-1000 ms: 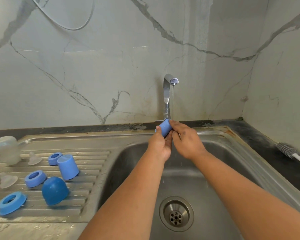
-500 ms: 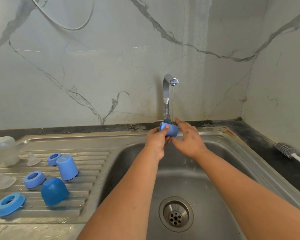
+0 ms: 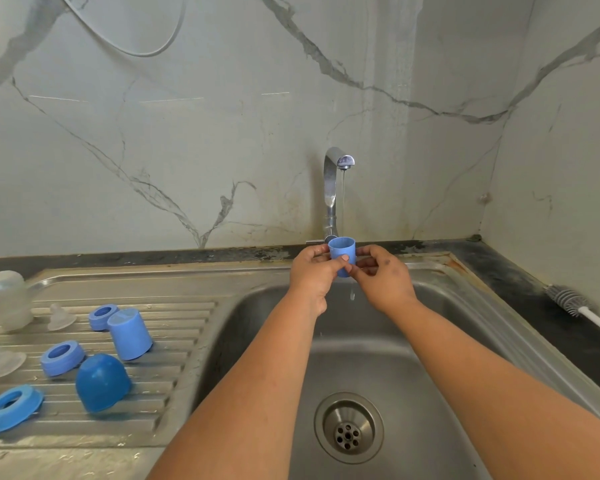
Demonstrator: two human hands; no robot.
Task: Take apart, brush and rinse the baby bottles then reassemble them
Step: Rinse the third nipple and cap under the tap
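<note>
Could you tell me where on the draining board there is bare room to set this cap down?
Bare ribs lie between the light blue cylindrical cap and the steel sink basin. Left of the dark blue domed cap, blue rings crowd.

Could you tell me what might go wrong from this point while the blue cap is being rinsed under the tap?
1. Both hands, left hand and right hand, hold the small blue cap only at the fingertips under running water from the tap; wet, it could slip towards the drain.
2. The cap's mouth faces up, so water may splash out.
3. The loose parts, such as the dark blue dome, sit on a ribbed drainboard and might roll.
</note>
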